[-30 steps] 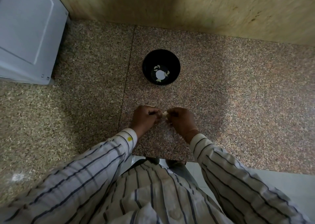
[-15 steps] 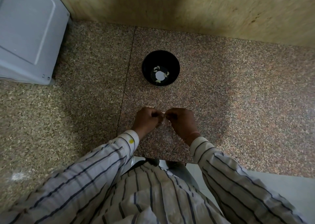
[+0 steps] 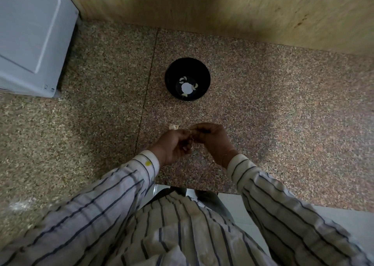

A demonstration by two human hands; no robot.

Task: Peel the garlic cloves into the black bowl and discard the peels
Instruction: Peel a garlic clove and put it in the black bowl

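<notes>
I see a speckled granite table point(image 3: 283, 124) carrying a black bowl point(image 3: 172, 71), a pale peel scrap point(image 3: 174, 127), and a white appliance point(image 3: 30, 32).

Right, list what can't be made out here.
- Clove between the hands, head view: left hand and right hand curl over it.
- Count of cloves in the black bowl: too small.
- Pale scrap on the counter: too small to identify.

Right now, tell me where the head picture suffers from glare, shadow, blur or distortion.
Head view: a white glare spot sits in the bowl bottom among the cloves; a dark shadow falls across the wall and the counter behind the bowl; wide-angle distortion bends the cabinet at the edge; the hands and the striped sleeves are slightly soft.
</notes>
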